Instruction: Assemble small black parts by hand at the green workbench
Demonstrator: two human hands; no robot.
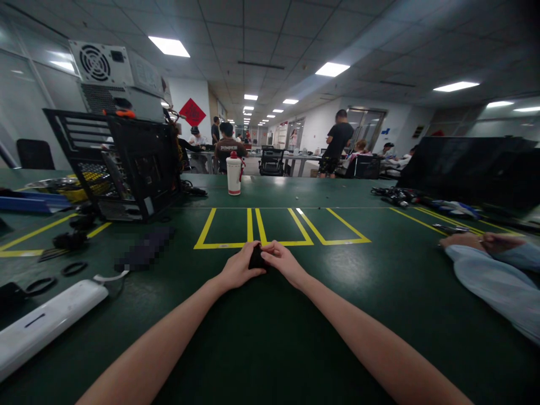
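Observation:
Between my two hands is a small black object [256, 257], partly covered by fingers, so its kind does not show. My left hand [241, 268] is closed around its left side, the thumb below it. From the right, the bent fingers of my right hand [282, 260] pinch the same object. Both hands are just in front of yellow tape outlines [287, 243] on the dark green table [270, 337].
On the left stand an opened black computer case [143, 163] with a power supply [101, 63] on top and a white power strip [50, 320]. A white cup [233, 175] is beyond my hands. Another person's sleeved arms [489, 270] rest at right, near a dark monitor [468, 169].

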